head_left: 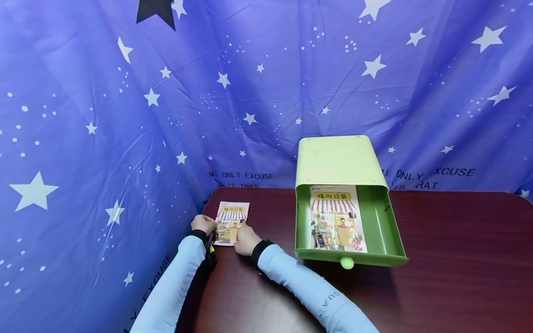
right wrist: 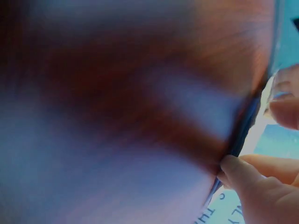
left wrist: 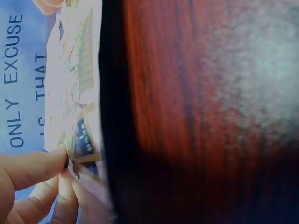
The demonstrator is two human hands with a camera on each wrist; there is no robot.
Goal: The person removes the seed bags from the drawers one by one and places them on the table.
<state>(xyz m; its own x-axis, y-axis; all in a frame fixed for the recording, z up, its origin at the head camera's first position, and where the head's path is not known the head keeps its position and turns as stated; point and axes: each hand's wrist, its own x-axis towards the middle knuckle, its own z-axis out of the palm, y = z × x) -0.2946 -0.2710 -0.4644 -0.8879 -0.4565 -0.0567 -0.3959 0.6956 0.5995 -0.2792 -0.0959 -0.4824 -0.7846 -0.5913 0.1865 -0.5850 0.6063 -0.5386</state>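
Observation:
At the table's left end, a flat seed packet is held between both hands; its front shows a striped awning and Chinese lettering. My left hand pinches its left edge; in the left wrist view, thumb and fingers grip its border. My right hand pinches the opposite edge, with the thumb against it in the right wrist view. A similar, larger-looking packet lies in the pulled-out green drawer to the right.
The drawer belongs to a pale green box at the back of the dark red table, with a round knob in front. A blue star-patterned curtain hangs behind and along the left side.

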